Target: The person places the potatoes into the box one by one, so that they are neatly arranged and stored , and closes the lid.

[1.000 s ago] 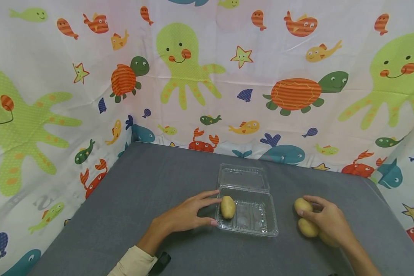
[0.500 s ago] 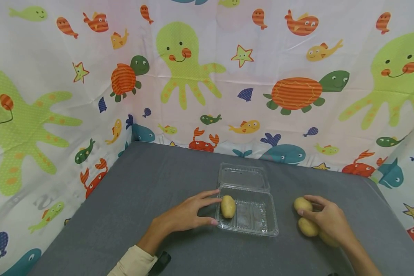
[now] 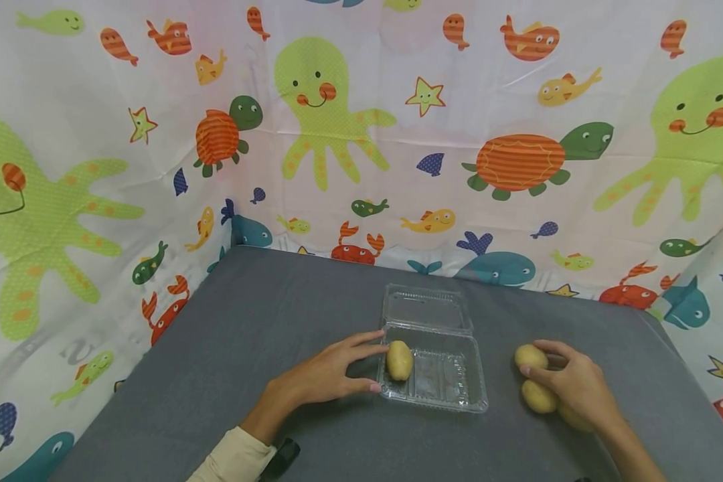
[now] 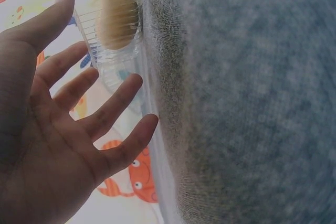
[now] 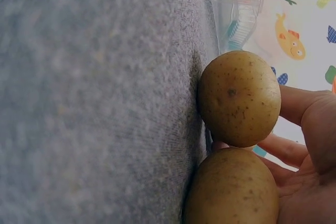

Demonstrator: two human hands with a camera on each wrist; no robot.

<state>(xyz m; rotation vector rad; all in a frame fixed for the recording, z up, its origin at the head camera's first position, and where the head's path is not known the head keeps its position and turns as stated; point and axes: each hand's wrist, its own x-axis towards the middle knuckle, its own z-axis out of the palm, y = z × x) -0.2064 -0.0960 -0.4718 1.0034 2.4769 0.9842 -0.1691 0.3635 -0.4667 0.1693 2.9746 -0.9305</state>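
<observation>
A clear plastic clamshell container (image 3: 447,385) lies with its lid folded back. One potato (image 3: 399,361) sits at the left of its base. The left hand (image 3: 331,371), fingers spread, touches the container's left edge; its palm (image 4: 58,135) shows in the left wrist view. To the right of the container, the right hand (image 3: 575,385) holds the farthest potato (image 3: 529,357) between thumb and fingers. A second potato (image 3: 539,396) lies just nearer, and a third (image 3: 574,418) is partly under the hand. In the right wrist view, two potatoes (image 5: 239,98) hide the fingertips.
A grey cloth (image 3: 265,294) covers the table. Behind and at both sides hangs a white curtain (image 3: 349,147) printed with sea animals. The container's raised lid (image 3: 426,309) extends toward the back. A dark strap (image 3: 281,459) is by the left sleeve (image 3: 235,458).
Both hands, the container and the potatoes stay where they were. Only the head view shifts very slightly.
</observation>
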